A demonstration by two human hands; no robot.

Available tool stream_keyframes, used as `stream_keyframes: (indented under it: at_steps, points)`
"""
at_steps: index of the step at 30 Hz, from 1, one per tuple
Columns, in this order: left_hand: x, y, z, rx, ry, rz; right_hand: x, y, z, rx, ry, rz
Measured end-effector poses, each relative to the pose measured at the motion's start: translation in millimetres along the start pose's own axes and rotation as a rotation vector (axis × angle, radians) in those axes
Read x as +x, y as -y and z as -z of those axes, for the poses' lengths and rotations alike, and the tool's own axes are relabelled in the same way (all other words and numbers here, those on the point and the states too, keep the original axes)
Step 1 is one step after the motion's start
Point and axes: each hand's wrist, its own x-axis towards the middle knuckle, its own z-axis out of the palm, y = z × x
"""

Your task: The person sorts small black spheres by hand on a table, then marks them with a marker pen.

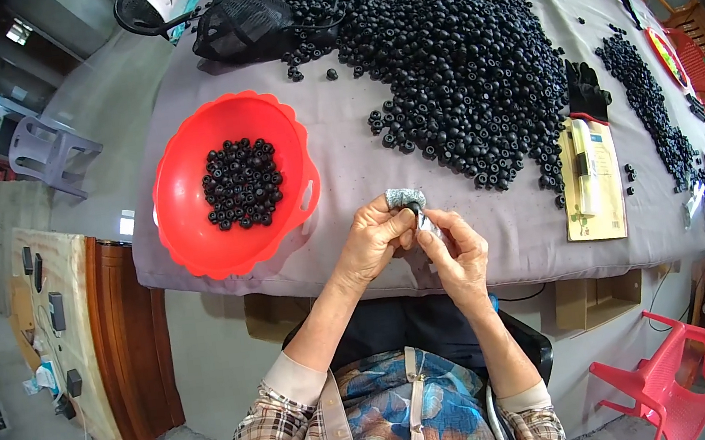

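Observation:
At the table's near edge my two hands meet. My left hand [380,236] is closed, pinching a small black round part [415,207]. Grey patterned cloth [406,198] covers one of its fingertips. My right hand [459,250] is closed on a thin silvery piece [429,226] that points at the black part; its kind is too small to tell. Left of the hands, a red scalloped bowl [180,198] holds a cluster of black round parts [243,184] with holes. Beyond the hands spreads a large heap of the same parts [458,72].
A grey cloth covers the table [335,155]. A black mesh bag [243,28] lies at the far left. On the right are a yellow card package [602,187], a black glove [587,91] and a second strip of black parts [649,105]. A red chair [662,375] stands lower right.

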Motion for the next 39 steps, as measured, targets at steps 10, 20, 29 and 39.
stream_keyframes:
  at_steps: [10, 20, 29, 39]
  points:
    - [-1, -1, -1, 0.035, -0.002, 0.008, 0, -2, 2, -0.028, 0.003, 0.001]
    - [-1, -4, -5, 0.055, -0.003, 0.023, 2, 0, 4, 0.006, 0.022, -0.075]
    - [-5, -3, -6, 0.167, -0.083, -0.004, 3, 4, -3, 0.199, -0.028, -0.142]
    - [-56, -88, -27, 0.867, -0.660, -0.664, 0, -1, 7, 0.174, -0.031, -0.192]
